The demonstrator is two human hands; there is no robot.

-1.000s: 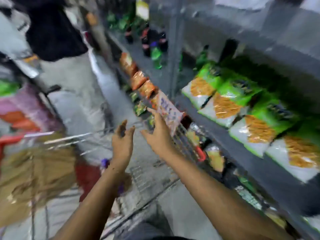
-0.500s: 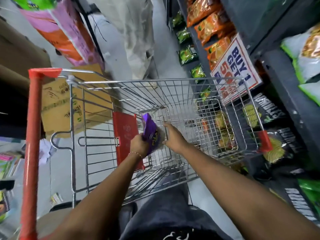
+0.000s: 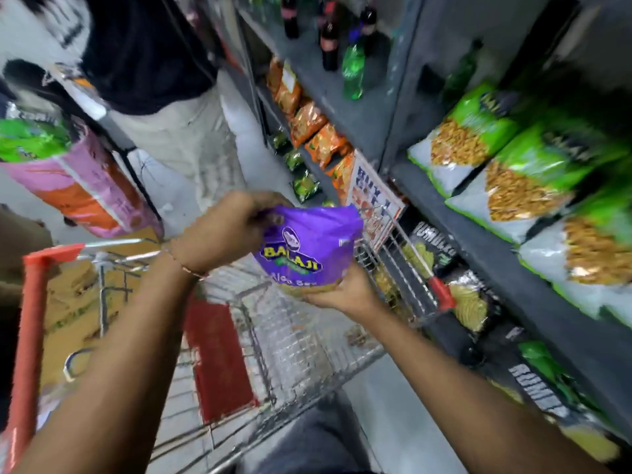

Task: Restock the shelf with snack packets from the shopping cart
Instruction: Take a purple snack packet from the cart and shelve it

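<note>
I held purple packet (image 3: 309,249) above cart (image 3: 393,248): left hand (image 3: 224,230) pinched top, right hand (image 3: 345,292) cupped base. Next: shelf (image 3: 533,268), right.

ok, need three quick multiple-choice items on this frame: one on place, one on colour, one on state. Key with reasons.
1. Where is the purple plastic snack packet?
A. on the grey metal shelf
B. held above the wire shopping cart
C. on the floor

2. What colour is the shopping cart's handle bar?
A. red
B. blue
C. yellow

3. How is the packet held?
A. left hand only
B. right hand only
C. both hands

Key:
1 B: the packet is in the air over the wire shopping cart, clear of the grey metal shelf.
2 A: the bar at the cart's left edge is red.
3 C: the left hand grips the packet's top edge and the right hand supports its bottom.
</note>
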